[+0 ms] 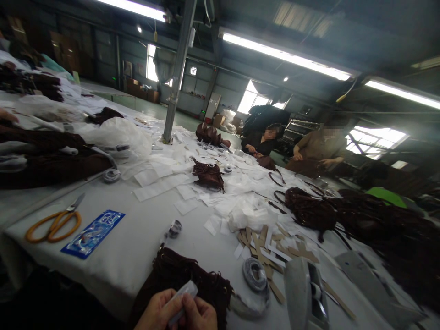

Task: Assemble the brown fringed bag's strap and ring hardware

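Note:
Close to the table's near edge, my left hand (pixel 157 308) and my right hand (pixel 200 314) pinch a small whitish strip (pixel 188 288), which looks wrapped in translucent film. Under them lies a dark brown fringed bag (pixel 187 265) with metal eyelets along its top. A film-wrapped coil (pixel 255 274) rests to its right, its wrapping reaching the bag's side. Just beyond the bag is a smaller wrapped metallic piece (pixel 175 228). My fingers hide the strip's lower part.
Orange-handled scissors (pixel 55 225) and a blue packet (pixel 93 233) lie at left. To the right are cardboard strips (pixel 258 245), a grey tape dispenser (pixel 304 293) and a heap of brown bags (pixel 364 220). White paper sheets (pixel 161 185) spread beyond; two people work across the table.

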`<state>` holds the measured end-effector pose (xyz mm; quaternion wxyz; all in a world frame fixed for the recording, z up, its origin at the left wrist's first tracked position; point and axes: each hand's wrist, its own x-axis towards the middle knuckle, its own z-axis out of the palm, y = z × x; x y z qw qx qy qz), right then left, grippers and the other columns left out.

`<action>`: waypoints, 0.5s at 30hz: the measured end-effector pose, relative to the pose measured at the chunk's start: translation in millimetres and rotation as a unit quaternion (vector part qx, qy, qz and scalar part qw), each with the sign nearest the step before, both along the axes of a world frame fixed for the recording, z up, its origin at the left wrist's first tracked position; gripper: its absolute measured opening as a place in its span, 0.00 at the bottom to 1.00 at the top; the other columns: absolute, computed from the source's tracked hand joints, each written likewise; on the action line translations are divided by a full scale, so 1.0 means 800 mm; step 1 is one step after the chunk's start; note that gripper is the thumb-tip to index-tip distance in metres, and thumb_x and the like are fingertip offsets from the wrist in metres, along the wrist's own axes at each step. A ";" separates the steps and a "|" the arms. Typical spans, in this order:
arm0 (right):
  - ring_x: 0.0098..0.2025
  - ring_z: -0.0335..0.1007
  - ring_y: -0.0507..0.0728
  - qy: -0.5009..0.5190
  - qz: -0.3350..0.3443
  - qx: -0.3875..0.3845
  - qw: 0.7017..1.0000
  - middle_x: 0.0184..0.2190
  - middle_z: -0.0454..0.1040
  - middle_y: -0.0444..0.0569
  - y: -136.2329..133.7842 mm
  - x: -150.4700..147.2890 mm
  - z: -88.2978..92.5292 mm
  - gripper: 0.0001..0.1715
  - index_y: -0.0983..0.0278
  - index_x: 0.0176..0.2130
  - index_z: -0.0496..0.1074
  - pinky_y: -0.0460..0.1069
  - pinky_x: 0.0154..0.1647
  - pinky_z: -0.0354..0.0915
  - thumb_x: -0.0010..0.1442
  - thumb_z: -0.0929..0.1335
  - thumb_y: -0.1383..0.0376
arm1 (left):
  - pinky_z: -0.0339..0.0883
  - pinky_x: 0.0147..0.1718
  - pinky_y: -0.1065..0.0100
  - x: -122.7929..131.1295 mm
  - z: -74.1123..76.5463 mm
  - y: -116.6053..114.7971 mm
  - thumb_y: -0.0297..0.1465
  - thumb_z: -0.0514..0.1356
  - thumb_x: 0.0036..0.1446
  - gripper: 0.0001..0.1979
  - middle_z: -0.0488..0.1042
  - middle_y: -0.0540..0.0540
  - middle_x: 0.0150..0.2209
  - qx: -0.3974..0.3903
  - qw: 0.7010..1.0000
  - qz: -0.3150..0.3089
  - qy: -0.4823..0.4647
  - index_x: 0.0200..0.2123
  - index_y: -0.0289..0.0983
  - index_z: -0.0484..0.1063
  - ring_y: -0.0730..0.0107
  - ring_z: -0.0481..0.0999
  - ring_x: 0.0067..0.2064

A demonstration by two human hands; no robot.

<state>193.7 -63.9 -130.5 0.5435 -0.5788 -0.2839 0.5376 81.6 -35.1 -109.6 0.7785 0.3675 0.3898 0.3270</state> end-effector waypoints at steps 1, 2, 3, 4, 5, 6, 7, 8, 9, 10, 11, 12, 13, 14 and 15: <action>0.15 0.52 0.47 0.008 -0.002 0.001 1.000 0.11 0.59 0.41 -0.001 -0.001 0.001 0.35 0.66 0.17 0.67 0.43 0.15 0.44 0.39 0.72 0.38 | 0.44 0.12 0.77 0.000 0.004 -0.002 0.54 0.62 0.47 0.26 0.65 0.53 0.17 0.017 1.000 0.000 0.018 0.23 0.34 0.66 0.83 0.54 0.15; 0.15 0.52 0.47 0.018 -0.007 0.001 1.000 0.11 0.59 0.40 -0.001 -0.002 0.003 0.34 0.66 0.17 0.68 0.43 0.15 0.45 0.39 0.72 0.38 | 0.45 0.13 0.77 -0.001 0.007 -0.003 0.54 0.60 0.48 0.26 0.64 0.54 0.17 0.032 0.999 0.001 0.033 0.24 0.35 0.66 0.82 0.54 0.15; 0.16 0.52 0.47 0.026 -0.015 0.001 1.000 0.11 0.59 0.40 0.000 -0.003 0.004 0.34 0.67 0.18 0.69 0.43 0.16 0.45 0.39 0.72 0.38 | 0.47 0.14 0.76 -0.002 0.009 -0.004 0.54 0.60 0.48 0.25 0.63 0.54 0.18 0.048 0.998 0.002 0.046 0.25 0.35 0.66 0.81 0.55 0.16; 0.16 0.52 0.47 0.033 -0.025 0.000 0.999 0.12 0.60 0.41 0.001 -0.004 0.005 0.34 0.68 0.19 0.70 0.43 0.16 0.46 0.39 0.73 0.39 | 0.50 0.16 0.76 -0.004 0.010 -0.006 0.53 0.60 0.48 0.24 0.64 0.55 0.18 0.066 0.996 0.004 0.059 0.27 0.35 0.67 0.80 0.57 0.18; 0.17 0.51 0.47 0.039 -0.033 -0.003 0.999 0.13 0.61 0.41 0.002 -0.005 0.006 0.34 0.69 0.21 0.71 0.43 0.17 0.47 0.40 0.73 0.40 | 0.53 0.18 0.75 -0.005 0.010 -0.008 0.51 0.62 0.48 0.23 0.65 0.54 0.19 0.089 0.993 0.006 0.075 0.30 0.35 0.68 0.78 0.59 0.19; 0.18 0.52 0.47 0.044 -0.037 -0.004 0.998 0.14 0.62 0.41 0.004 -0.005 0.007 0.33 0.70 0.22 0.73 0.43 0.18 0.49 0.40 0.74 0.41 | 0.56 0.20 0.75 -0.007 0.010 -0.010 0.49 0.63 0.47 0.22 0.66 0.54 0.21 0.114 0.989 0.014 0.093 0.32 0.35 0.69 0.76 0.62 0.21; 0.19 0.53 0.47 0.048 -0.035 -0.003 0.998 0.16 0.64 0.42 0.005 -0.005 0.007 0.33 0.70 0.23 0.74 0.43 0.19 0.50 0.41 0.74 0.41 | 0.59 0.22 0.74 -0.009 0.008 -0.012 0.47 0.64 0.46 0.22 0.69 0.52 0.23 0.134 0.984 0.033 0.112 0.34 0.35 0.69 0.74 0.65 0.24; 0.20 0.54 0.47 0.053 -0.029 0.001 0.998 0.17 0.65 0.43 0.007 -0.005 0.006 0.33 0.71 0.25 0.74 0.43 0.20 0.52 0.41 0.74 0.42 | 0.61 0.24 0.73 -0.010 0.007 -0.014 0.46 0.65 0.45 0.23 0.72 0.50 0.26 0.145 0.980 0.062 0.125 0.37 0.36 0.69 0.71 0.68 0.26; 0.21 0.56 0.48 0.057 -0.022 0.006 0.998 0.17 0.65 0.44 0.008 -0.005 0.005 0.32 0.71 0.25 0.75 0.43 0.21 0.54 0.42 0.74 0.42 | 0.63 0.25 0.73 -0.011 0.005 -0.016 0.46 0.65 0.45 0.24 0.73 0.49 0.28 0.141 0.977 0.096 0.128 0.40 0.36 0.69 0.69 0.70 0.28; 0.22 0.56 0.48 0.058 -0.018 0.009 0.998 0.17 0.65 0.43 0.010 -0.005 0.002 0.33 0.71 0.25 0.75 0.43 0.21 0.54 0.42 0.74 0.42 | 0.64 0.25 0.72 -0.011 0.004 -0.018 0.47 0.65 0.45 0.26 0.74 0.48 0.29 0.128 0.976 0.127 0.118 0.42 0.36 0.67 0.67 0.72 0.29; 0.21 0.55 0.48 0.056 -0.018 0.010 0.998 0.16 0.63 0.42 0.011 -0.005 -0.001 0.33 0.71 0.25 0.75 0.43 0.21 0.53 0.42 0.74 0.42 | 0.64 0.24 0.72 -0.011 0.003 -0.020 0.49 0.65 0.45 0.27 0.74 0.47 0.29 0.112 0.977 0.152 0.098 0.43 0.37 0.66 0.67 0.72 0.28; 0.19 0.53 0.47 0.053 -0.020 0.007 0.998 0.15 0.61 0.41 0.012 -0.006 -0.004 0.33 0.70 0.25 0.75 0.43 0.19 0.52 0.42 0.73 0.41 | 0.65 0.23 0.71 -0.011 0.002 -0.021 0.50 0.64 0.45 0.28 0.74 0.48 0.28 0.097 0.978 0.168 0.075 0.43 0.37 0.66 0.67 0.72 0.27; 0.17 0.50 0.46 0.051 -0.021 0.001 0.998 0.13 0.59 0.39 0.012 -0.007 -0.007 0.34 0.70 0.25 0.74 0.43 0.17 0.49 0.42 0.73 0.40 | 0.65 0.22 0.71 -0.011 0.003 -0.023 0.51 0.64 0.45 0.29 0.73 0.49 0.26 0.087 0.979 0.175 0.056 0.43 0.37 0.66 0.68 0.71 0.25; 0.16 0.47 0.45 0.049 -0.021 -0.003 0.999 0.13 0.57 0.38 0.012 -0.009 -0.009 0.34 0.70 0.25 0.73 0.42 0.15 0.46 0.42 0.73 0.40 | 0.64 0.21 0.72 -0.010 0.004 -0.024 0.51 0.64 0.46 0.28 0.72 0.49 0.24 0.082 0.980 0.178 0.044 0.42 0.36 0.67 0.69 0.70 0.23; 0.15 0.46 0.45 0.050 -0.022 -0.003 0.999 0.12 0.57 0.38 0.011 -0.012 -0.010 0.35 0.69 0.25 0.73 0.42 0.14 0.45 0.42 0.72 0.39 | 0.64 0.21 0.72 -0.011 0.005 -0.024 0.52 0.64 0.46 0.28 0.72 0.50 0.23 0.080 0.979 0.181 0.039 0.41 0.36 0.68 0.70 0.69 0.22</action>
